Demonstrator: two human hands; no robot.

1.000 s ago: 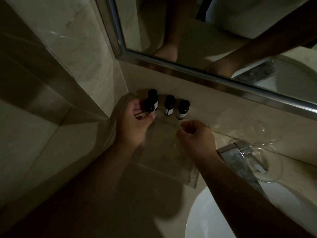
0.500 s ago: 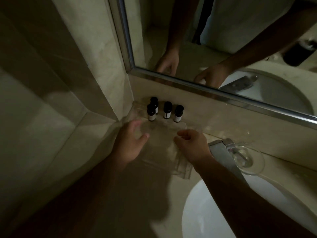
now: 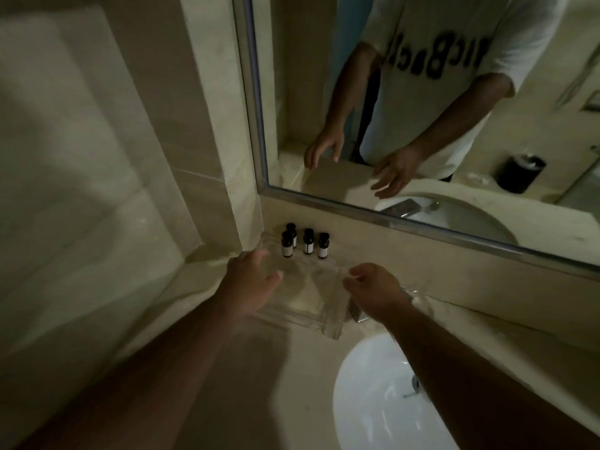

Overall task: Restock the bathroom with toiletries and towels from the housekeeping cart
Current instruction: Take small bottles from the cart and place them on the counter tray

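Four little dark bottles (image 3: 308, 243) stand at the back of a clear tray (image 3: 311, 315), close under the mirror (image 3: 422, 227) and next to the wall. The left hand (image 3: 251, 280) is spread out loose over the tray's left side, holding nothing. The right hand (image 3: 378, 292) hangs over the right side, fingers a bit bent, holding nothing. The right arm hides most of the tap (image 3: 357, 315) by the white sink (image 3: 373, 401)

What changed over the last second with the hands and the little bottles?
The left hand let go of the front-left small dark bottle with a white label and drew back toward the person, open above the clear plastic tray. The right hand drew back too, holding nothing. The four bottles stayed upright at the tray's far end.
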